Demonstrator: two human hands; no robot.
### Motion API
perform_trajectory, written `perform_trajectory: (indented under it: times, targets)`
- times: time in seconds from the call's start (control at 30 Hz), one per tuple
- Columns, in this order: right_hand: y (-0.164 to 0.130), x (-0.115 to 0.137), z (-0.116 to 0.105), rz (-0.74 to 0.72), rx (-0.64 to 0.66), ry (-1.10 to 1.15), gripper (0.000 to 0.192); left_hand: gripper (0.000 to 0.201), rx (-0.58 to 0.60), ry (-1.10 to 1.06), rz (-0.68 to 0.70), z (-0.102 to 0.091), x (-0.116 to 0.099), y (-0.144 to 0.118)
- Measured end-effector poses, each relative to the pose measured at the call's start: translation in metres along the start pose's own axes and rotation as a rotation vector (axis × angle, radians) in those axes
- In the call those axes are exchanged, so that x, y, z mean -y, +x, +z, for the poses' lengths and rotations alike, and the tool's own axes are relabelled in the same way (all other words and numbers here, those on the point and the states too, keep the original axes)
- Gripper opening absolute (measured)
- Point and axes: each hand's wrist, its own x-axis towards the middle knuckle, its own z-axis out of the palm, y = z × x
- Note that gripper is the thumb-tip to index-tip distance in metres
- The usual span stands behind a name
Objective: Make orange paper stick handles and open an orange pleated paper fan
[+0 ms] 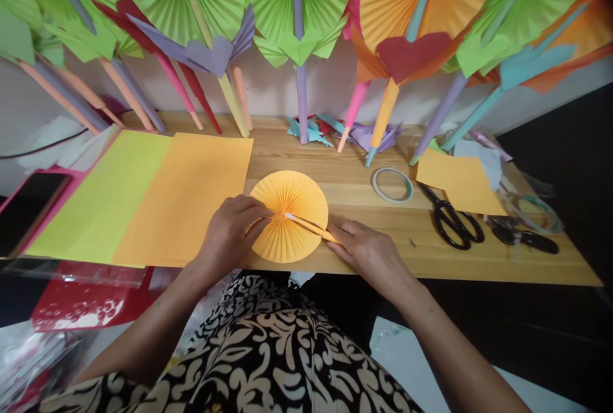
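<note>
A round pleated orange paper fan (292, 240) lies at the table's front edge, its folds spreading from the centre. My left hand (235, 225) is over its left side, thumb and fingers closed on the pleats near the middle. A thin orange paper stick (311, 226) with a whitish tip runs from the centre toward the lower right. My right hand (368, 250) pinches its outer end beside the fan's right rim. How far the stick continues inside my right fingers is hidden.
Yellow-green (103, 196) and orange sheets (191, 189) lie left, near a phone (36, 205). A tape roll (393, 185), black-handled scissors (453, 221) and orange scraps (467, 180) are on the right. Finished paper fans (297, 4) with stick handles lean along the back wall.
</note>
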Motion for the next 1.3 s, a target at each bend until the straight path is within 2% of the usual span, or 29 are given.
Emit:
perform_trajectory:
  times: [0.13,0.2,0.3,0.43,0.5,0.57,0.67,1.0,1.1,1.23,1.3]
  targets:
    - [0.001,-0.004,-0.011,0.072,-0.002,0.083,0.033,0.013,-0.135,-0.123,-0.195,-0.015,-0.008,-0.005]
    - [0.001,-0.005,-0.020,0.154,-0.019,0.265,0.035,0.013,-0.225,-0.194,-0.282,-0.021,-0.012,-0.010]
    - [0.001,-0.002,-0.028,0.345,0.010,0.827,0.037,0.011,-0.336,-0.307,-0.383,-0.025,-0.014,-0.019]
    - [0.000,0.008,-0.019,0.613,0.072,1.688,0.050,0.008,-0.328,-0.406,-0.513,-0.019,-0.012,-0.027]
    - [0.001,0.012,-0.010,0.641,0.060,1.933,0.046,0.009,-0.295,-0.431,-0.549,-0.015,-0.011,-0.029]
    - [0.002,0.015,-0.002,0.642,0.044,2.065,0.040,0.013,-0.256,-0.452,-0.579,-0.013,-0.011,-0.030]
    - [0.002,0.017,0.004,0.642,0.023,2.135,0.038,0.014,-0.236,-0.471,-0.602,-0.011,-0.013,-0.030]
    - [-0.002,0.021,0.010,0.659,0.025,2.159,0.038,0.019,-0.232,-0.492,-0.594,-0.010,-0.015,-0.025]
    - [-0.005,0.027,0.010,0.620,0.082,2.142,0.039,0.020,-0.262,-0.515,-0.591,-0.014,-0.016,-0.010]
    - [-0.013,0.035,0.010,0.593,0.183,2.108,0.039,0.034,-0.271,-0.626,-0.560,-0.023,-0.011,0.022]
    - [-0.018,0.038,0.011,0.608,0.195,2.098,0.038,0.039,-0.221,-0.708,-0.562,-0.026,-0.005,0.038]
